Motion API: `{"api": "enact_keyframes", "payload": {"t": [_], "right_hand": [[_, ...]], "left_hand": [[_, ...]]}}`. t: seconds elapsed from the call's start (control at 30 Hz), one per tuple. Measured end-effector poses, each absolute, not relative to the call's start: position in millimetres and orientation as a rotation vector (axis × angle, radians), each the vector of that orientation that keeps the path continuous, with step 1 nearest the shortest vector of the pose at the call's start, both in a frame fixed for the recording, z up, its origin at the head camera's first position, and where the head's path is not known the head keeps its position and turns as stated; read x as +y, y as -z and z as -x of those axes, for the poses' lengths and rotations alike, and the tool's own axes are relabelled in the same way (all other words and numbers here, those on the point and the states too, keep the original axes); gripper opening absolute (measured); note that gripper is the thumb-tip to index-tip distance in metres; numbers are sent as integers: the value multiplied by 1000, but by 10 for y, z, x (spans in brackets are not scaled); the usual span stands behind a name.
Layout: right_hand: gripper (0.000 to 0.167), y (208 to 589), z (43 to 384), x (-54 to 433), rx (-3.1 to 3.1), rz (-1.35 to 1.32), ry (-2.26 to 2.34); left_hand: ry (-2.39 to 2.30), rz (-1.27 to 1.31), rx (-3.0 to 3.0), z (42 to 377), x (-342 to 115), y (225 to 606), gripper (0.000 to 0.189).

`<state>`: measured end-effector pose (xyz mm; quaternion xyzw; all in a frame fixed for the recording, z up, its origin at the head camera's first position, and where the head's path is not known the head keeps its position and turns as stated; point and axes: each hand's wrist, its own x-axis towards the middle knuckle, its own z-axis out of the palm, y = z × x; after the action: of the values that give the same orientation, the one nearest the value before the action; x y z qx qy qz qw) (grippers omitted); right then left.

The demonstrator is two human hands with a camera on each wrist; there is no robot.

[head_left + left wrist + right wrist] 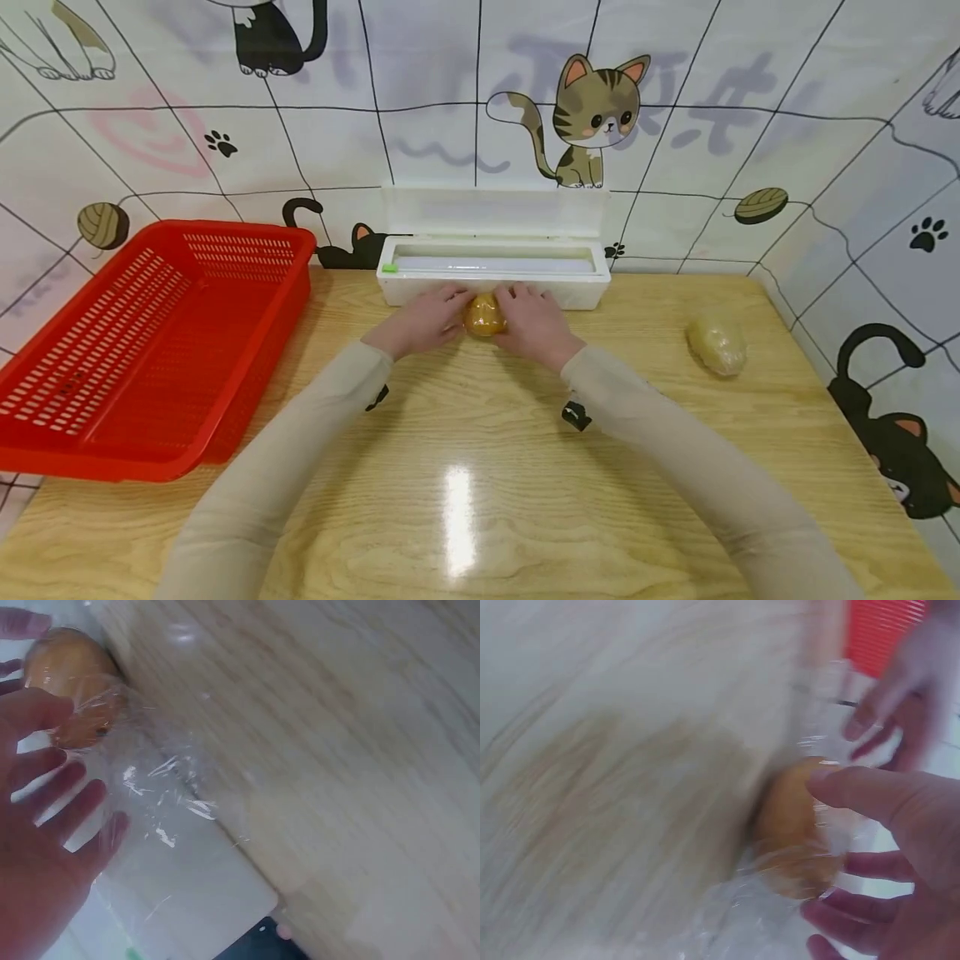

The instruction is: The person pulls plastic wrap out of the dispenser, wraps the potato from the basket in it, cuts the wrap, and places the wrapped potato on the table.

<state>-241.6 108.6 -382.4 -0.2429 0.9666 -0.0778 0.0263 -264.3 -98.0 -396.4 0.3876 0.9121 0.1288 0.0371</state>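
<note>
Between the two hands is a round orange-brown fruit (484, 316), partly covered in clear cling film (165, 795); its exact kind is unclear. My right hand (534, 323) holds it, thumb on its near side and fingers around the other, as the right wrist view shows. Beside it, my left hand (426, 321) has its fingers loosely spread, with the thumb close to the fruit and film by the fingertips. Just behind the hands stands a white cling film dispenser (495, 292), its lid raised, with a roll inside and a green slider at the left end.
A red plastic basket (217, 417) stands at the left of the wooden table (420, 517). Toward the right lies a pale yellow-green item wrapped in film (717, 342). A cat-patterned covering (435, 75) hangs behind the table and along its right side.
</note>
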Motion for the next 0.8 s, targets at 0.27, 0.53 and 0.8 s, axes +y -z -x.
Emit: {"api": "enact_keyframes", "payload": {"t": [0.27, 0.53, 0.8], "right_hand": [[57, 3616, 2402, 1105, 2933, 712, 431], [37, 3543, 2579, 712, 2906, 1061, 356], [42, 3502, 2877, 51, 2903, 1260, 40]], "left_hand": [[-670, -886, 3208, 2579, -1278, 3778, 29], [-1010, -234, 3017, 2761, -1512, 3724, 70], [-1018, -200, 3036, 2905, -1574, 3814, 64]]}}
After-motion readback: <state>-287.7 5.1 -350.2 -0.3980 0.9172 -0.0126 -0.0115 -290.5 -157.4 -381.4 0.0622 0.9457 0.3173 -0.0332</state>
